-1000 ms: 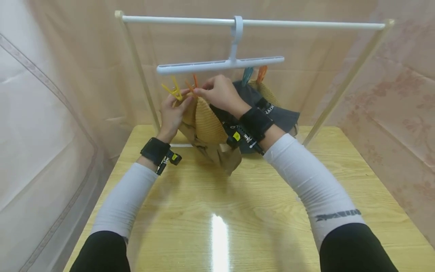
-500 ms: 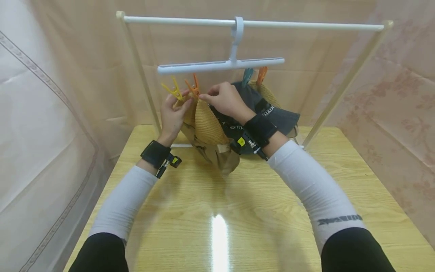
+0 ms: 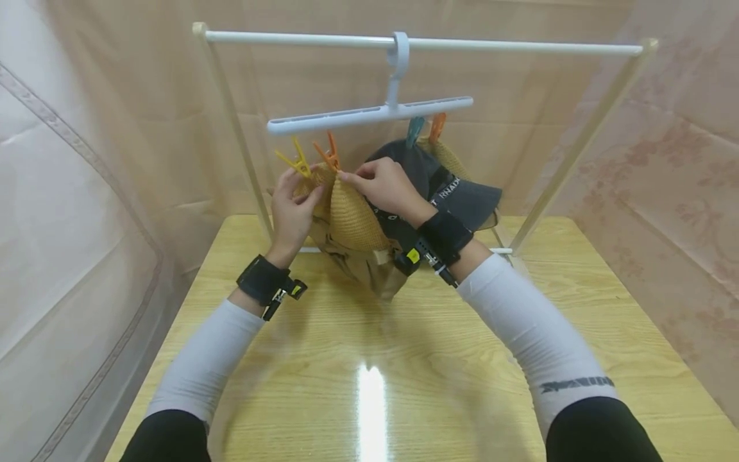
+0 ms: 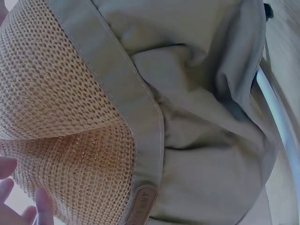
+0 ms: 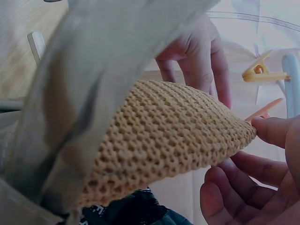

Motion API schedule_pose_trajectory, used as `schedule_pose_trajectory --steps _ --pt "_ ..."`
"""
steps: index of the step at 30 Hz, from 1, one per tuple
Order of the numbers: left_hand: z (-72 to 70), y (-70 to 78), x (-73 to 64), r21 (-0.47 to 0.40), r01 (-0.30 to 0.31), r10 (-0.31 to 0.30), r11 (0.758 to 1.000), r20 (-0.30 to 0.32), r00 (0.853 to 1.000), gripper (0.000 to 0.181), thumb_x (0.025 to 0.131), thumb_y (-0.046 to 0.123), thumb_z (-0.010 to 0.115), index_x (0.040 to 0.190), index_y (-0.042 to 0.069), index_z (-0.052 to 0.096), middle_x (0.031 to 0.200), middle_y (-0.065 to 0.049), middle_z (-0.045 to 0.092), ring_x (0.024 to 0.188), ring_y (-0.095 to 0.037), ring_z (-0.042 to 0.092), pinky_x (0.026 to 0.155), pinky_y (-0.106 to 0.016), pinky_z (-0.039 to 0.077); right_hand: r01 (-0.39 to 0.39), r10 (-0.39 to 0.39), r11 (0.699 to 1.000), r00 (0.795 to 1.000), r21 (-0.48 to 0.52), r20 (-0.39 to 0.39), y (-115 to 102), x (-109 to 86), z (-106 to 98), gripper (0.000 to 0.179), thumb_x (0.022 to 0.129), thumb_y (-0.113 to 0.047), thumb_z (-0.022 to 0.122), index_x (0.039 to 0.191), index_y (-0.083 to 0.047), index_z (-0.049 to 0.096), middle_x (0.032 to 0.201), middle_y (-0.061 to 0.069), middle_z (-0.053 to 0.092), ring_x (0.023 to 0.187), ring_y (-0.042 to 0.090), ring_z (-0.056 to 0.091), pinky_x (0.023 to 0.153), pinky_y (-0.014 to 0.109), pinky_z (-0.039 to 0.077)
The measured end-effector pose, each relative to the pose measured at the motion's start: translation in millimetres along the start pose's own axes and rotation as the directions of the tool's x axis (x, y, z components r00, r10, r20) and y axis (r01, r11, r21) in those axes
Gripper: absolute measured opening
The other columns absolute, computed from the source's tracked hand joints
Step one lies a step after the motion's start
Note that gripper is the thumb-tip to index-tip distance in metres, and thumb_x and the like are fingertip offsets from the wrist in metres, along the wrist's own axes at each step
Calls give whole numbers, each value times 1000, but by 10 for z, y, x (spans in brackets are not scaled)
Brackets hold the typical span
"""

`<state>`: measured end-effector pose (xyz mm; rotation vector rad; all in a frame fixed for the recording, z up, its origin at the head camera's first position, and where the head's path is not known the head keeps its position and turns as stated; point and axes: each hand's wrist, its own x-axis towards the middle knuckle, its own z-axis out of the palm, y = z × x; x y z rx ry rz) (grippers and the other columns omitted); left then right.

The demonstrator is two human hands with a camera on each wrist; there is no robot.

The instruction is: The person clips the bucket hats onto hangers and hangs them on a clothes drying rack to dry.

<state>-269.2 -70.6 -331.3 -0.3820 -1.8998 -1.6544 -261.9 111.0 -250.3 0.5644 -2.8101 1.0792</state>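
Observation:
A tan bucket-style hat, with a knitted crown and a fabric brim, hangs beneath the pale blue hanger from a yellow clip and an orange clip. My right hand pinches the peak of the crown between thumb and fingers just below the orange clip, clearer in the right wrist view on the knit. At the crown's left side, my left hand loosely holds the edge under the yellow clip. In the left wrist view the brim droops in folds; a small label shows.
A dark grey cap hangs at the right from a teal clip; another orange clip beside it holds a tan knitted piece. The hanger hooks over a white rail on a stand above a wooden table.
My right hand moved down off the orange clip to the crown's peak just below it. My left thumb shifted down and left along the hat. The head view tilted slightly.

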Motion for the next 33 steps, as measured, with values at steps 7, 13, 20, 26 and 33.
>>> schedule_pose_trajectory --steps 7,13,20,26,33 --pt "-22 1 -83 7 12 -12 1000 8 1000 36 89 3 68 124 -1 63 133 -17 53 124 -25 53 92 -41 54 23 -24 998 1000 60 14 107 -64 -11 44 98 -47 53 87 -9 73 58 -1 49 55 14 44 53 26 35" --pt "-32 -69 -179 16 -22 22 1000 17 1000 35 88 1 69 121 -5 63 133 -18 51 125 -25 52 90 -28 54 8 -12 992 999 126 34 236 -135 -18 48 99 -47 50 73 -9 65 54 -3 43 53 13 43 53 26 35" --pt "-39 -117 -302 81 -51 47 995 48 998 34 88 4 69 122 -2 64 135 -19 52 123 -31 52 89 -48 55 -11 6 980 1000 201 28 340 -242 -14 46 99 -44 51 74 -8 65 57 -2 48 55 14 47 55 27 40" --pt "-33 -122 -392 86 -48 42 995 75 996 34 88 3 69 121 -3 64 133 -20 52 112 -34 55 87 -46 55 -63 56 958 998 279 34 443 -365 -40 43 98 -43 54 82 -6 68 71 7 58 69 23 56 65 29 50" --pt "-40 -144 -427 99 -64 54 993 95 994 32 89 2 68 120 -4 64 130 -22 52 103 -37 59 85 -45 56 -112 115 952 993 284 4 536 -465 -66 41 98 -42 54 98 -5 72 79 1 64 71 13 58 66 26 52"
